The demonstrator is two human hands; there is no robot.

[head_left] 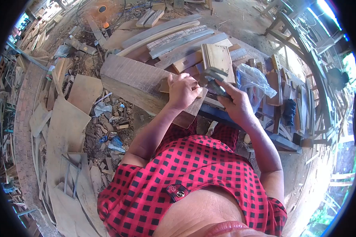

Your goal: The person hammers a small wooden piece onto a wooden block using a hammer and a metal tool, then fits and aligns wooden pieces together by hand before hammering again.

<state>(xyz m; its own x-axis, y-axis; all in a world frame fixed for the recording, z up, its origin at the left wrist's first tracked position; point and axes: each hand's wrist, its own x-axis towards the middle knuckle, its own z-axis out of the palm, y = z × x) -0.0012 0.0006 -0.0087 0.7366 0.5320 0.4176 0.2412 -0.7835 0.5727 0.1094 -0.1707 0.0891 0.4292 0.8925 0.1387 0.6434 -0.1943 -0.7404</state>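
My right hand [237, 104] is wrapped round the handle of a claw hammer [213, 74], its metal head close beside my left hand. With fingers curled together, my left hand [182, 91] rests over a small wooden piece [164, 85] on top of a thick wooden beam [130, 73]. Whatever the left fingers pinch is hidden by the hand. The beam lies slantwise in front of me, its near end close to my legs. Just beyond the hammer stands a pale wooden block [218, 59].
Several planks [174, 39] are piled behind the beam. A clear plastic bag [255, 81] lies right of the hammer, near upright wood pieces [275, 93]. Scraps and litter [114, 114] cover the floor at left, beside large thin boards [67, 122]. An orange fan [103, 14] stands far left.
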